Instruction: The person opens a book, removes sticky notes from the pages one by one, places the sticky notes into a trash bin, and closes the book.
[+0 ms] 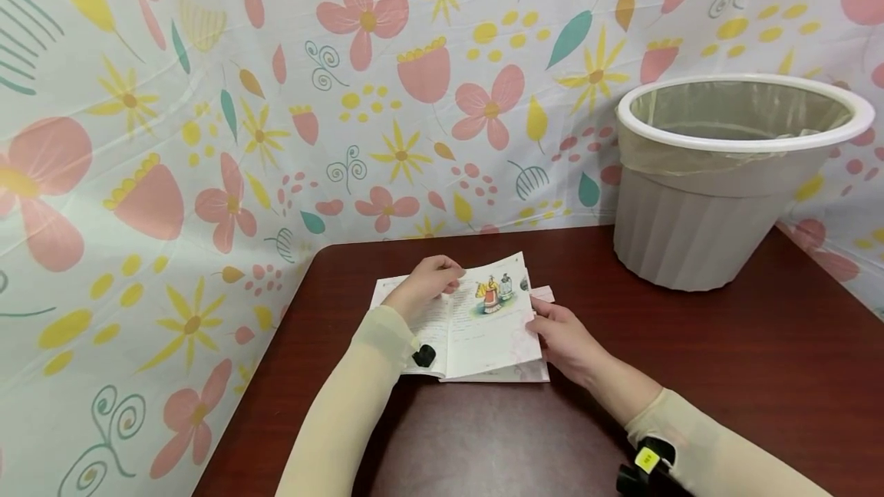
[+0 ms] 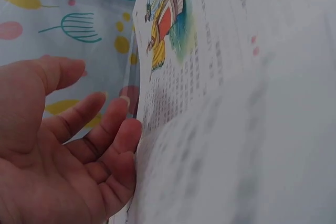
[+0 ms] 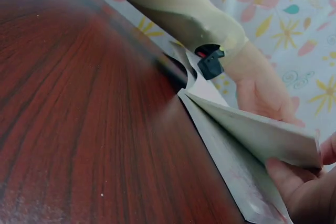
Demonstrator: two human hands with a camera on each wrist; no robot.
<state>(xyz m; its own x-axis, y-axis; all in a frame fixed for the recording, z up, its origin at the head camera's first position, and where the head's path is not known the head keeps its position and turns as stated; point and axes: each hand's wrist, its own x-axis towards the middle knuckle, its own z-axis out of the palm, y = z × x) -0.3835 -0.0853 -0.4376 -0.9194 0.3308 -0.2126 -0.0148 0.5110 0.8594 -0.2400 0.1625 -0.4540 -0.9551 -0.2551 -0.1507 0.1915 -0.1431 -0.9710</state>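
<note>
An open book [image 1: 486, 343] lies on the table, with printed text and a colour drawing of robed figures on its right page. My left hand [image 1: 431, 282] is over the left page near its upper part. In the left wrist view, the loosely bent fingers of that hand [image 2: 79, 145] rest their outer side by the paper and hold nothing. At the book's right edge my right hand [image 1: 562, 336] pinches a stack of pages, lifted off the part below. The right wrist view shows the thumb [image 3: 286, 177] in the gap beside the raised pages [image 3: 262, 135].
A tall grey waste bin [image 1: 691, 205] with a white rim and a liner stands at the back right of the dark red wooden table [image 1: 760, 374]. Flower-patterned sheeting [image 1: 414, 98] hangs behind and at the left. A pink tab [image 1: 542, 294] sticks out from the book's right side.
</note>
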